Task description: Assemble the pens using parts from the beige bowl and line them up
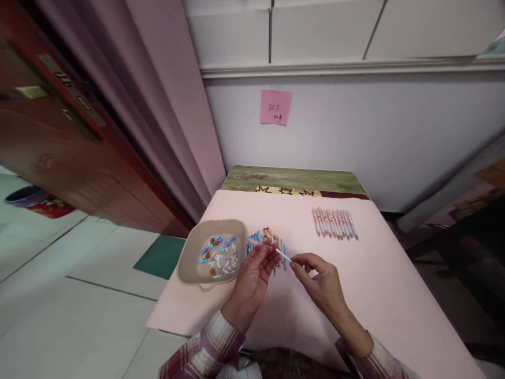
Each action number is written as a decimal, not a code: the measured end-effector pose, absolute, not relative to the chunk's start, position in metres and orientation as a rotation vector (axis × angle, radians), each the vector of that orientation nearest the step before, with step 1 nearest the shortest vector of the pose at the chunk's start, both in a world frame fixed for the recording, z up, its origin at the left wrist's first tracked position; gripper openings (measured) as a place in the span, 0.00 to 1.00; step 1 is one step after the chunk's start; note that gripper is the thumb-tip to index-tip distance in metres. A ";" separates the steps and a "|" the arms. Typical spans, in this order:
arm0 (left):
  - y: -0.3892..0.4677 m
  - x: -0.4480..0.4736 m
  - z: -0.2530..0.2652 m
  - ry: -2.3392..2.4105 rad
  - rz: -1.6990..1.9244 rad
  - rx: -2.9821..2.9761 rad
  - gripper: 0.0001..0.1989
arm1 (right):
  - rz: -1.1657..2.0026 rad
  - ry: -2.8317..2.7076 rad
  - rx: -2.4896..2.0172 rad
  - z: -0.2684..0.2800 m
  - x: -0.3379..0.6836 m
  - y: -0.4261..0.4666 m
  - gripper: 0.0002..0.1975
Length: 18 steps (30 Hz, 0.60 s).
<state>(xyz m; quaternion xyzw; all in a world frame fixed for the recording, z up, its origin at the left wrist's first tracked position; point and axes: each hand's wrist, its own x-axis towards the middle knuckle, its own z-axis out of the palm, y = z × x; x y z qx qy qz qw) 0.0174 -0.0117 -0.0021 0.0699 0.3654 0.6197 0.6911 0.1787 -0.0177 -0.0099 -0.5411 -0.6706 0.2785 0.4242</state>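
L hand (254, 273) is just R of the beige tray (188, 255), grip pinching a clear pen barrel (255, 241) btwn thumb & fingers, its far end angled back twd the tray. R hand (320, 276) is farther R of the tray; thumb & index pinch one end of a thin white stick (283, 256), which slants over to the L fingertips. Can't tell if the stick's tip sits inside the barrel.

In the tray: small white pcs (218, 260), mostly twd its near R part, plus blue pcs (232, 239) & brown pcs (208, 255). Right beside the tray, partly hidden by L hand, a loose pile of blue & tan pens (270, 232). Well R of the tray, clear pens (335, 225) lie side by side in a row. All on the pink-covered table (394, 295). Pink note (276, 107) on wall beyond the tray, up & to its R.
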 end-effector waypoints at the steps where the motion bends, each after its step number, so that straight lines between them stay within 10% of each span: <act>1: -0.013 0.017 -0.002 0.815 1.385 0.165 0.06 | 0.665 -1.702 -1.343 -0.009 0.178 -0.018 0.06; 10: -0.029 0.029 -0.010 0.767 1.280 0.200 0.07 | 0.158 -1.921 -1.320 0.005 0.169 -0.022 0.07; 18: -0.019 -0.019 0.013 0.838 1.477 -0.025 0.09 | 0.502 -1.613 -1.280 -0.002 0.160 -0.007 0.12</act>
